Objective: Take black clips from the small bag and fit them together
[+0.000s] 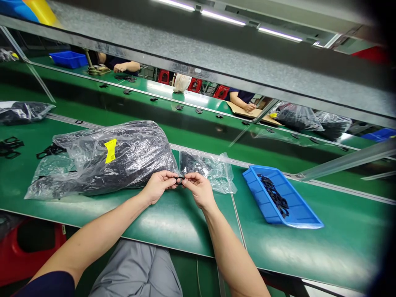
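resting on the smooth green worktop (182, 222), left of centre: a large, bulging, clear plastic bag of dark contents (139, 161), apt to slump or shift if nudged by the left hand (159, 185), close by its right end. further right: a shallow blue plastic tray (305, 214), liable to skid or spill its jumbled black parts (274, 196) if struck from the side. just beyond the right hand (199, 189): a small, crumpled, clear plastic bag (216, 171), easily dragged if brushed. between both hands, near the adjoining ends of the bags: a slim, small black part (179, 178), held in a narrow two-handed pinch; could slip, or perhaps bend, if pulled unevenly.

cut off on the far side by a broad grey metal beam (216, 57): the upper bodies of co-workers (123, 67). blurred by shiny folds: the large bag's contents; sealed or not at its left end, hard to tell. mostly covered by fingers: the small black part, with its outline unclear.
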The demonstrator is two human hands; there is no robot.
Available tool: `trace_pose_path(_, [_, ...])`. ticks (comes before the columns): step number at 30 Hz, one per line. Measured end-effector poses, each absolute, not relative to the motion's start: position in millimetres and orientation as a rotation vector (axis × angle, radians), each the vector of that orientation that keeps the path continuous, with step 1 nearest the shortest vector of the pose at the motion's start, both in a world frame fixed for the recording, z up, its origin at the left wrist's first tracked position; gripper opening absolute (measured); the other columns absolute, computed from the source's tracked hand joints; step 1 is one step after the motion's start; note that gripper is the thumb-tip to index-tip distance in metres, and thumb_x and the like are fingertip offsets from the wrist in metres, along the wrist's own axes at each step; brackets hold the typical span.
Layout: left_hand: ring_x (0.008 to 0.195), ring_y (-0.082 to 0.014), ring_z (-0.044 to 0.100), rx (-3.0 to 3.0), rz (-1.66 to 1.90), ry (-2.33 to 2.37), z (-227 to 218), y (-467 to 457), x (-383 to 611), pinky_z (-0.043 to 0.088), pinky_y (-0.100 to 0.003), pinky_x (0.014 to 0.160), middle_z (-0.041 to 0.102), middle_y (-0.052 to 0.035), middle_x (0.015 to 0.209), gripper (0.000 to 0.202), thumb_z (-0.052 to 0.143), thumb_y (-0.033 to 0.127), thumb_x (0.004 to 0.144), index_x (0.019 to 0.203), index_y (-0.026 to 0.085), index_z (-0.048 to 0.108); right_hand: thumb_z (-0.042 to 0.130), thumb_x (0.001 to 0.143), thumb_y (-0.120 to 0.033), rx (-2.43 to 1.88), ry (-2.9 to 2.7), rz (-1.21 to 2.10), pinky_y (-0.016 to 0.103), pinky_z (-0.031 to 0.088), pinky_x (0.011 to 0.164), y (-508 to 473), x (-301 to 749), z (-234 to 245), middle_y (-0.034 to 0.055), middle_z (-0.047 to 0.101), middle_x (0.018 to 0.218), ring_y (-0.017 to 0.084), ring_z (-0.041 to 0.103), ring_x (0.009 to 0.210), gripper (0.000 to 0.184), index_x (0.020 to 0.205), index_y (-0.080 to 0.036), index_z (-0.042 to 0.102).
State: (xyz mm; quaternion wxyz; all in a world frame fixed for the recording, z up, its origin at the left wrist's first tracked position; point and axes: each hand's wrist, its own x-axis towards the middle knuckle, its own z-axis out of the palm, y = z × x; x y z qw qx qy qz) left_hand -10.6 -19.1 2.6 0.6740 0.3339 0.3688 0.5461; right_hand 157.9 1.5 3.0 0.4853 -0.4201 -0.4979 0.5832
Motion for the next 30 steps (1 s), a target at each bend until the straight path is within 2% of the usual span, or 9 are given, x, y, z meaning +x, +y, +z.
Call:
trace_pose_path(13, [0.064,-0.0127,0.063,0.812,1.196,0.911,2,-19,-12,0.049,-0.026,0.064,0.073,-0.0078,0.076,0.028,0.079,0.024,0.062,0.085,0.01,0.07,0.083,0.061,-0.029,-0.998,-1.354,1.572,0.028,0.052,0.059,5,169,7,-0.0013,0.067,0.064,0.013,0.063,0.057,0.026,0.075,-0.018,0.064])
trace_pose_path(19, [0.067,-0.0119,0.061,0.865,1.205,0.914,2,-18,-13,0.048,-0.025,0.064,0.071,-0.0054,0.077,0.026,0.078,0.023,0.064,0.086,0.012,0.071,0.085,0.059,-0.025,-0.968,-1.197,1.727,0.026,0.051,0.057,5,166,8,0.0007,0.07,0.069,0.013,0.064,0.058,0.031,0.083,-0.018,0.067])
trace_pose_path(25, [0.068,-0.0124,0.061,0.856,1.235,0.921,2,-17,-13,0.047,-0.025,0.064,0.07,-0.0045,0.076,0.026,0.078,0.022,0.062,0.085,0.012,0.072,0.086,0.056,-0.022,-0.953,-0.966,1.942,0.02,0.048,0.054,3,160,8,0.0008,0.07,0.069,0.01,0.063,0.059,0.025,0.071,-0.016,0.067])
trace_pose_path(30, [0.066,-0.0125,0.06,0.866,1.228,0.947,2,-17,-12,0.046,-0.025,0.063,0.07,-0.0043,0.074,0.024,0.076,0.022,0.063,0.084,0.012,0.071,0.086,0.056,-0.021,-0.96,-1.014,1.93,0.019,0.046,0.052,2,160,7,-0.0004,0.068,0.065,0.009,0.06,0.056,0.021,0.068,-0.016,0.069])
